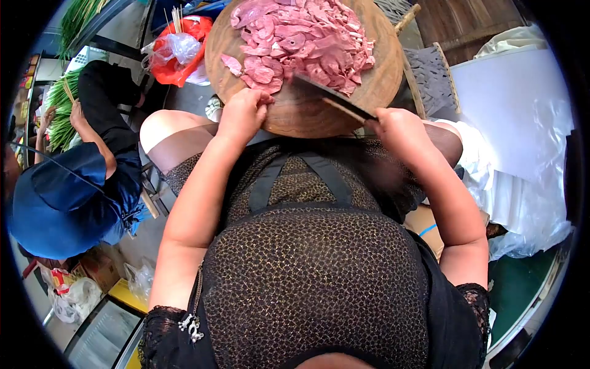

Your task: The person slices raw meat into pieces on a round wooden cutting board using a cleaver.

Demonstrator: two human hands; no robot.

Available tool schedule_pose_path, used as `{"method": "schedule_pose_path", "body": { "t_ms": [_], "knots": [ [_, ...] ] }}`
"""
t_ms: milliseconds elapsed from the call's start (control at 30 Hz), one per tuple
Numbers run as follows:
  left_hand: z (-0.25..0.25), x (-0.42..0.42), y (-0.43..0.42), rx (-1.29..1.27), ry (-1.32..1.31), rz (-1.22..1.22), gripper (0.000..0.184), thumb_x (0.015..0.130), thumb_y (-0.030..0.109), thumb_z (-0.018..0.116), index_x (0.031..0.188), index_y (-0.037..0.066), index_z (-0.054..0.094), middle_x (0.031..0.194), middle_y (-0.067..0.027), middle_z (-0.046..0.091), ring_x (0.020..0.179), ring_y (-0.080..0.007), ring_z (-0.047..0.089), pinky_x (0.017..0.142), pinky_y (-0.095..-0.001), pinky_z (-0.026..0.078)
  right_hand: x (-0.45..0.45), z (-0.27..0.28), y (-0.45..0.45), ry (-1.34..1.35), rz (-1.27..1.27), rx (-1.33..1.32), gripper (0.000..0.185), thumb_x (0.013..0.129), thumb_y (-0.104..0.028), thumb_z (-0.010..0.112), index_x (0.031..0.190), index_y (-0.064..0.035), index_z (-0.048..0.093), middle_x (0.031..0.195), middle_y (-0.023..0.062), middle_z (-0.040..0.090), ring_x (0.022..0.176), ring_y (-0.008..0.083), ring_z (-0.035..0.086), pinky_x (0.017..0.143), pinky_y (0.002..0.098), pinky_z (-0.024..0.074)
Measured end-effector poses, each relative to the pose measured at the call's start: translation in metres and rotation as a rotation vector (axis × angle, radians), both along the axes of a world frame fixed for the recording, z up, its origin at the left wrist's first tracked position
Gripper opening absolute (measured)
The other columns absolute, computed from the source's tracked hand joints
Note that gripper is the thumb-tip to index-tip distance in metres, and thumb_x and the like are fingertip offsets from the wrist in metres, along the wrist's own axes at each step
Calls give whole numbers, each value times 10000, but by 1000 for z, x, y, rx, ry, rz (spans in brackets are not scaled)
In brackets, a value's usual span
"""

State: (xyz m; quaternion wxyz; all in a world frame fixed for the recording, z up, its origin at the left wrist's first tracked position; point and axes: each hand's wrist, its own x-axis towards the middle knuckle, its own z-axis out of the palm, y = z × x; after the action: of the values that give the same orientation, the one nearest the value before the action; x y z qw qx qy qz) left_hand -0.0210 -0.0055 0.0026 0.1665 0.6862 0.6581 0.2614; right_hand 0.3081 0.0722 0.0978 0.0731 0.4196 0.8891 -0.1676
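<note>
A heap of sliced raw pink meat (301, 43) covers the far part of a round wooden chopping block (295, 117). My right hand (394, 130) grips the handle of a dark-bladed kitchen knife (338, 101). Its blade slants left across the block, its tip blurred close to the near edge of the meat. At the block's near left side, my left hand (244, 115) is closed, with curled fingertips on a piece of meat (265, 92) at the edge of the heap. The fingers partly hide that piece.
Left, a person in a blue top (61, 197) handles long green stalks (61, 114). A red plastic bag (178, 55) with sticks stands beside the block. A woven grey seat (433, 74) and a plastic-covered white surface (513, 117) lie to the right.
</note>
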Motion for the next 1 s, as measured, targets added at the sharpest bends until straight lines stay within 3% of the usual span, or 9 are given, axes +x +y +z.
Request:
{"method": "schedule_pose_path", "body": {
  "t_ms": [167, 267, 300, 433, 500, 633, 733, 833, 1000],
  "knots": [
    [18, 19, 7, 62, -202, 7, 153, 858, 47, 700, 1009, 59, 724, 927, -77, 704, 868, -171, 686, 798, -292, 553, -1, -6, -3, 21, -122, -94, 275, 923, -277, 639, 901, -5, 668, 817, 239, 683, 832, 427, 671, 745, 522, 527],
    [38, 10, 31, 132, -454, 114, 168, 893, 93, 663, 1043, 59, 730, 1018, -124, 729, 952, -233, 698, 866, -338, 536, -1, -8, -3, 100, -158, -144, 287, 916, -277, 652, 880, 8, 666, 819, 258, 675, 834, 441, 664, 747, 525, 521],
    [24, -6, 44, 94, -387, 155, 218, 951, 100, 660, 1158, 42, 700, 1093, -88, 727, 999, -133, 669, 887, -279, 526, -1, -8, -3, 100, -156, -143, 287, 916, -277, 652, 880, 8, 666, 819, 258, 675, 834, 441, 664, 747, 525, 521],
    [8, -41, 62, 136, -244, 134, 273, 927, 138, 693, 1177, 29, 686, 1108, -116, 720, 1004, -191, 685, 901, -312, 528, -2, -8, -4, 76, -145, -124, 294, 918, -267, 650, 868, 22, 662, 811, 276, 663, 830, 451, 657, 743, 524, 517],
    [9, -44, 57, -19, 137, -2, 318, 860, 163, 751, 1155, 54, 704, 1035, -139, 706, 936, -263, 687, 857, -355, 538, -3, -7, -5, 59, -146, -116, 293, 919, -263, 648, 871, 25, 660, 808, 280, 661, 828, 452, 657, 740, 524, 515],
    [20, -34, 50, -279, 64, 122, 191, 777, 130, 780, 928, 48, 696, 942, -132, 664, 882, -278, 664, 802, -375, 531, -6, -1, -7, 68, -145, -121, 285, 917, -260, 648, 874, 22, 659, 800, 283, 659, 824, 452, 657, 738, 528, 514],
    [26, -29, 37, -33, 83, 57, 159, 761, 117, 773, 855, 61, 657, 924, -111, 643, 908, -273, 657, 790, -368, 529, -3, -6, -5, 86, -141, -116, 279, 915, -257, 649, 882, 20, 662, 799, 281, 658, 822, 451, 656, 739, 530, 512],
    [28, -2, 12, 106, -5, -34, 174, 757, 132, 778, 869, 81, 655, 953, -96, 631, 944, -291, 643, 784, -374, 531, -4, -4, -4, 79, -139, -131, 268, 916, -256, 645, 890, 9, 668, 805, 272, 662, 823, 447, 655, 742, 530, 511],
    [24, 18, -31, -50, 81, -81, 323, 747, 202, 816, 1000, 82, 654, 1144, -129, 600, 1023, -345, 623, 838, -409, 535, -5, 10, -14, 63, -173, -104, 243, 921, -261, 634, 914, -22, 677, 824, 246, 672, 829, 435, 656, 739, 522, 514]
  ]
}}
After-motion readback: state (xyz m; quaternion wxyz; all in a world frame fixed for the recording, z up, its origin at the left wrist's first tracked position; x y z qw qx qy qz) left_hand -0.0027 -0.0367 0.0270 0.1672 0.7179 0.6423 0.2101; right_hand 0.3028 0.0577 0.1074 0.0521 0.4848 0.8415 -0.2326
